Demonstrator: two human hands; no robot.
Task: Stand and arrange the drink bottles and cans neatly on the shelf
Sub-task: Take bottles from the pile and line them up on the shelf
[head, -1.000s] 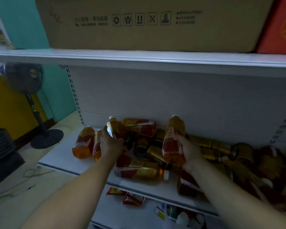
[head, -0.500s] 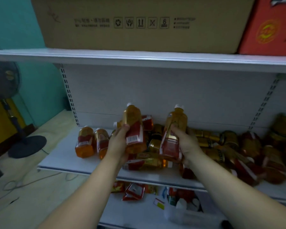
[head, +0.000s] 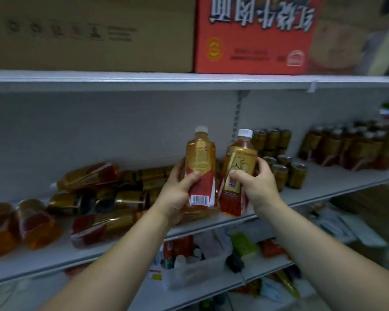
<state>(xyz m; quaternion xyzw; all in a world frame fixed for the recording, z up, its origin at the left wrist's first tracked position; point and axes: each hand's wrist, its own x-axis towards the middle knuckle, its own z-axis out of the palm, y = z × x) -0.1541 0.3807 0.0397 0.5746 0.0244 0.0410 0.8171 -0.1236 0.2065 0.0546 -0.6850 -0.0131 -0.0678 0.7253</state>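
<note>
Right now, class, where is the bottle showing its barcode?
Head view, centre: the barcode bottle is upright in the left hand, just left of the second bottle in the right hand.

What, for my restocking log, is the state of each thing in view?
left hand: grips barcode bottle.
barcode bottle: upright, capped, held aloft.
right hand: grips second bottle.
second bottle: capped, slightly tilted, held aloft.
heaped bottles and cans: lying on their sides.
standing cans: upright, grouped.
far-right drinks: upright, blurred.
</note>
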